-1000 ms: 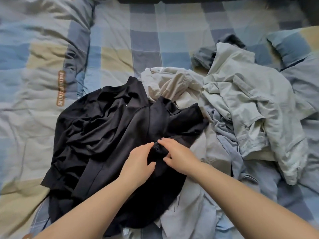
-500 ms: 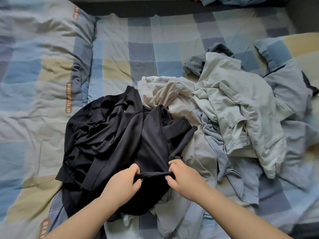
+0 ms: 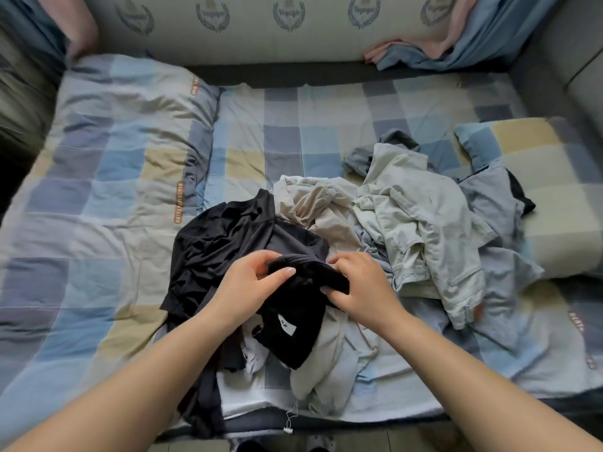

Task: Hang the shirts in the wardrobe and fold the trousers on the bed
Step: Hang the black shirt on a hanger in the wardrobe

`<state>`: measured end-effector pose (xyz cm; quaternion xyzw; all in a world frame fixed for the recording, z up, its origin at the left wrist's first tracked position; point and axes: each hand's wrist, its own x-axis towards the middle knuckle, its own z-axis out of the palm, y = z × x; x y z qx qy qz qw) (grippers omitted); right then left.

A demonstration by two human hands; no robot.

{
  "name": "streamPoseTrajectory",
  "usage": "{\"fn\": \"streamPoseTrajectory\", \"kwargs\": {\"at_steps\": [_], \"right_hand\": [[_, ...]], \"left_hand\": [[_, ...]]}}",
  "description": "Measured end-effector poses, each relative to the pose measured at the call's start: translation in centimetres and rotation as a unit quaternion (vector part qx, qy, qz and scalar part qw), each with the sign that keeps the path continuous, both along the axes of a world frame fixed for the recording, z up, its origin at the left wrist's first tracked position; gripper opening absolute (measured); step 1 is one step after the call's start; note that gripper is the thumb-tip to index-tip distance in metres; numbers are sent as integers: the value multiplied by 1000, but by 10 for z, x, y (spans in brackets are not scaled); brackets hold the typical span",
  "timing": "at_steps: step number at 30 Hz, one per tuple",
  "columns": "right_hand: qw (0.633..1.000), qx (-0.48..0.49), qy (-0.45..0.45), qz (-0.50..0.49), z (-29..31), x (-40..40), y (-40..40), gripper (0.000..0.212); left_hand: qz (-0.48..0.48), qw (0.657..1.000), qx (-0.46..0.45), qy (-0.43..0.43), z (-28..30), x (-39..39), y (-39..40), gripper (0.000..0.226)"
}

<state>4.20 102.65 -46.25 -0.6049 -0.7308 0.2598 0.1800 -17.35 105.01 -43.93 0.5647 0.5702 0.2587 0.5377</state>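
A black garment (image 3: pixel 228 243) lies crumpled in the middle of the checked bed (image 3: pixel 293 141). My left hand (image 3: pixel 248 285) and my right hand (image 3: pixel 362 288) both pinch its bunched black edge, lifted a little off the pile, with a white label showing on the hanging part below. To the right lie a beige garment (image 3: pixel 313 203), a pale grey-green shirt (image 3: pixel 421 223) and blue-grey clothes (image 3: pixel 499 265), all in a heap.
A checked quilt (image 3: pixel 107 177) covers the left of the bed. A checked pillow (image 3: pixel 548 177) sits at the right. The padded headboard (image 3: pixel 261 31) runs along the back, with pink and blue cloth (image 3: pixel 456 44) draped on it. The floor shows at the bottom edge.
My hands have raised the black edge and gathered it closer together, turning a labelled part out. The camera has pulled back and tilted up, so the headboard and bed edge show.
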Motion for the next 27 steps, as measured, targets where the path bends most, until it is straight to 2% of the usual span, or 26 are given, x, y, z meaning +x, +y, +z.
{"fn": "streamPoseTrajectory", "kwargs": {"at_steps": [6,10,15,18,24,27], "right_hand": [[976,-26,217,-16,96,-25,-20,48],[984,44,173,-13,149,-31,-26,40],[987,105,119,-23,201,-37,-39,23],[978,143,144,-55,230,-39,-49,15],[930,238,238,-150,290,-52,-75,17],[902,288,248,-206,309,-57,-90,17]], "left_hand": [[-13,996,86,-1,90,26,-13,27],[8,993,99,-63,133,28,-28,35],[-3,987,111,-115,170,22,-49,22],[-43,984,120,-122,187,14,-60,15],[-188,961,190,-77,204,-17,-74,33],[-206,947,240,-61,202,-36,-77,23]]}}
